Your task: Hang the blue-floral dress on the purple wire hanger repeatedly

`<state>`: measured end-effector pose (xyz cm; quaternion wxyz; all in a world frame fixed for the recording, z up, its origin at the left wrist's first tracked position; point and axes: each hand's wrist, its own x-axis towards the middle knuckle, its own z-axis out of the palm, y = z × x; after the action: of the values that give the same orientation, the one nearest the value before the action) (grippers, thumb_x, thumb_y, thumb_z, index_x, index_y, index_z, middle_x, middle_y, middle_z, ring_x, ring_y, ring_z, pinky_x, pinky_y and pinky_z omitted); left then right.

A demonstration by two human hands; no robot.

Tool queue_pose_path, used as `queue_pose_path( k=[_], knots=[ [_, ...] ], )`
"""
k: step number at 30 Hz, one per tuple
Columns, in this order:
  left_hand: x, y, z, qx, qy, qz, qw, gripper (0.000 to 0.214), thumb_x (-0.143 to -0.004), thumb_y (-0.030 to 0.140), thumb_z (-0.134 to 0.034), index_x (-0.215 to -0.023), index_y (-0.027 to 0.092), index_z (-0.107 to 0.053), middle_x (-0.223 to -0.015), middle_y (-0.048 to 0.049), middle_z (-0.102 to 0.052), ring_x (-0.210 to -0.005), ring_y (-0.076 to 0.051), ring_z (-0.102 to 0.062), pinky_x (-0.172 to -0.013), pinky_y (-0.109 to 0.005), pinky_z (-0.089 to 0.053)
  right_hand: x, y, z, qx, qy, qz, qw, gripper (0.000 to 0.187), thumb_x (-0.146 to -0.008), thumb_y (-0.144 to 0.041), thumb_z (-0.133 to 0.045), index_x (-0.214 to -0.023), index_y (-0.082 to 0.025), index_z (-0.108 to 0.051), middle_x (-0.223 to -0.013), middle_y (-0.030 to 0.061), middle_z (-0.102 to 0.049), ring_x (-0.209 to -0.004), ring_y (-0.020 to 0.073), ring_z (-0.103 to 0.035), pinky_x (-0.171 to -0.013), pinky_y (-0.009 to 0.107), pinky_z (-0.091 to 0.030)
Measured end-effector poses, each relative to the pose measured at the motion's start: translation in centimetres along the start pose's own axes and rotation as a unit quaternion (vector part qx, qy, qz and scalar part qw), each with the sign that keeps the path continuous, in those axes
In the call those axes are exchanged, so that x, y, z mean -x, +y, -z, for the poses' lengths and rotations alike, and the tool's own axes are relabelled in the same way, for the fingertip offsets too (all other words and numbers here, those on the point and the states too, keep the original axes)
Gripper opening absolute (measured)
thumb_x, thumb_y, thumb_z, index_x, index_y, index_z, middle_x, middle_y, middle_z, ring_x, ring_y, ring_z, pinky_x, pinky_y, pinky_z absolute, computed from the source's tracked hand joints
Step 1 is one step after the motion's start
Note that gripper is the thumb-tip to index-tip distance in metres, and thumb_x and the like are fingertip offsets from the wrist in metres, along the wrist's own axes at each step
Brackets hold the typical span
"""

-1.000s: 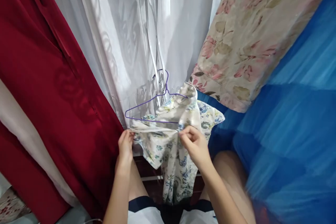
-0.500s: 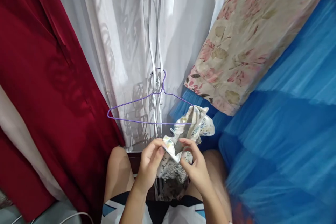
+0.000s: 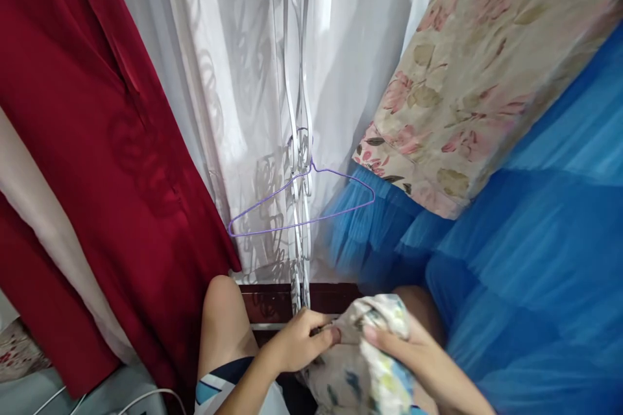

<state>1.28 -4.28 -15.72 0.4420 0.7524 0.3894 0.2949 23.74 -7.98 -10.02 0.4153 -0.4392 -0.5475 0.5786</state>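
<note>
A white garment with a blue and yellow floral print [image 3: 348,373] is bunched over my lap, partly blurred by motion. My left hand [image 3: 304,343] pinches its left side between thumb and fingers. On the other side my right hand [image 3: 403,340] grips a gathered fold, its fingers partly covered by the cloth. Above and ahead of both hands, a purple wire hanger [image 3: 302,228] hangs with no cloth on it, tilted up at its right end. Its hook is on a white hanging stand of linked strips [image 3: 298,104].
Red cloth [image 3: 160,227] hangs on the left, white curtains [image 3: 238,78] behind the hanger. To the right hang a pink-flowered cream cloth [image 3: 423,136] and a blue tulle skirt [image 3: 525,272]. A grey surface with white cords [image 3: 131,389] lies at lower left.
The garment has come off the right end of the purple hanger and moved down to my lap with both hands. The hanger now swings free and tilts.
</note>
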Motion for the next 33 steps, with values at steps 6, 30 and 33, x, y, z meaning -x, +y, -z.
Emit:
queue_pose_path(
  k=[6, 30, 33],
  knots=[
    [2.0, -3.0, 7.3, -0.276, 0.083, -0.011, 0.957, 0.034, -0.080, 0.043, -0.069, -0.058, 0.019, -0.061, -0.066, -0.0025, -0.062, -0.079, -0.020, -0.058, -0.084, -0.033, -0.045, 0.7, -3.7, 5.8, 0.119, -0.035, -0.013, 0.992, 0.022, -0.077, -0.033, -0.075, -0.090, -0.017, -0.070, -0.082, 0.0049, -0.073, -0.071, 0.0229, -0.067, -0.061, 0.029, -0.053],
    [-3.2, 8.0, 21.8, -0.409, 0.312, -0.123, 0.849, 0.018, -0.095, 0.030, -0.045, -0.105, 0.022, -0.057, -0.100, -0.0049, -0.066, -0.092, -0.022, -0.061, -0.078, -0.030, -0.044, -14.9, -6.5, 1.6, 0.468, 0.049, 0.231, 0.851, 0.029, -0.075, -0.014, -0.051, -0.085, -0.019, -0.077, -0.082, 0.0077, -0.078, -0.081, 0.0271, -0.070, -0.068, 0.028, -0.047],
    [-4.8, 9.1, 20.5, -0.400, 0.342, -0.153, 0.836, 0.020, -0.097, 0.032, -0.046, -0.110, 0.022, -0.058, -0.103, -0.0043, -0.066, -0.093, -0.021, -0.062, -0.079, -0.028, -0.043, -13.5, -5.8, 1.6, 0.413, 0.052, 0.269, 0.868, 0.035, -0.078, -0.016, -0.050, -0.102, -0.017, -0.076, -0.090, 0.0078, -0.077, -0.085, 0.0265, -0.069, -0.075, 0.031, -0.049]
  ],
)
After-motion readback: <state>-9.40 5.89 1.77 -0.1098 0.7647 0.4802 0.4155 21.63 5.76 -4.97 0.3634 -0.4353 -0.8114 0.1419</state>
